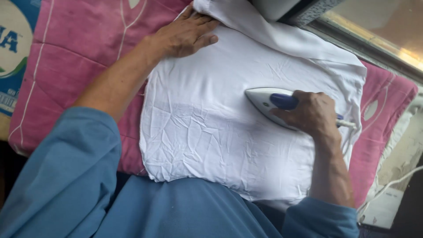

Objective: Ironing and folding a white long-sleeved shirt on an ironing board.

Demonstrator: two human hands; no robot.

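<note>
A white wrinkled garment lies spread over a pink padded cover. My right hand grips the blue handle of a white clothes iron, whose pointed tip faces left on the cloth. My left hand rests flat, fingers together, on the garment's upper left edge, pressing it down. A folded part of the garment lies along the top. Both forearms come out of blue sleeves.
A cardboard box with blue and green print sits at the far left. A metal window frame runs along the upper right. The iron's white cord trails down at the right, near a white block.
</note>
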